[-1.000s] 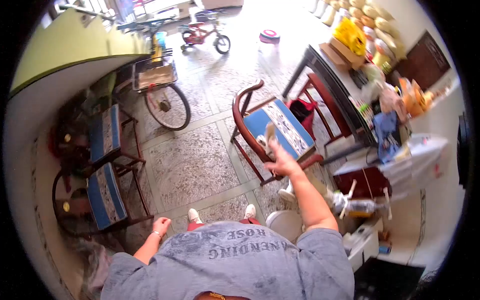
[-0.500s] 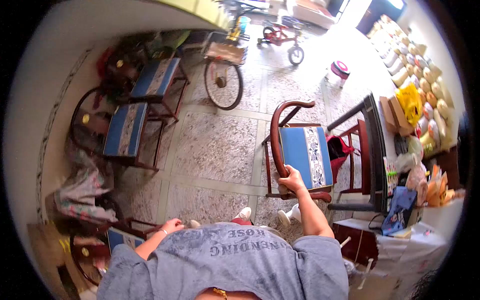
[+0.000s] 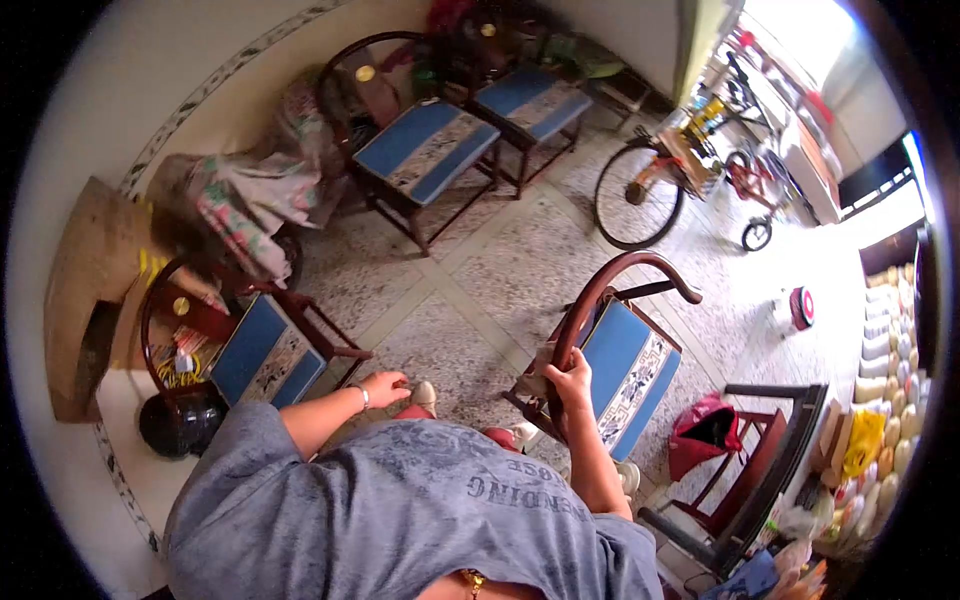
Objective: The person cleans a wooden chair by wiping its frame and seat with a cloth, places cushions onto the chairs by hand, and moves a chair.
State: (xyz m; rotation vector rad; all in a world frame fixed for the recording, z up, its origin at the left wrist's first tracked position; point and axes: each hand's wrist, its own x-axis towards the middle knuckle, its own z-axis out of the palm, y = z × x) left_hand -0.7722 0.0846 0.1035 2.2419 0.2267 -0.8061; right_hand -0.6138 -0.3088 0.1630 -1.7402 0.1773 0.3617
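My right hand point(image 3: 570, 382) is closed around the curved wooden back rail of an armchair point(image 3: 622, 352) with a blue seat and a patterned white stripe. Something pale, perhaps cloth, shows beside those fingers, too small to make out. The chair stands tilted in view in front of me, to the right. My left hand point(image 3: 384, 390), with a bracelet at the wrist, hangs over the floor with loosely bent fingers and nothing in it. Nearest to it is another blue-seated chair point(image 3: 268, 345) at the left.
Two more blue-seated chairs point(image 3: 428, 148) stand along the wall beside a flowered cloth point(image 3: 250, 205). A bicycle point(image 3: 640, 195) and a small red bike point(image 3: 752, 185) are farther back. At the right are a red bag point(image 3: 700, 437), a dark table point(image 3: 775, 470) and a round stool point(image 3: 800, 308).
My view has turned left, bringing the left chair fully into sight. My right hand keeps its hold on the armchair, which now appears turned. My left hand is still free.
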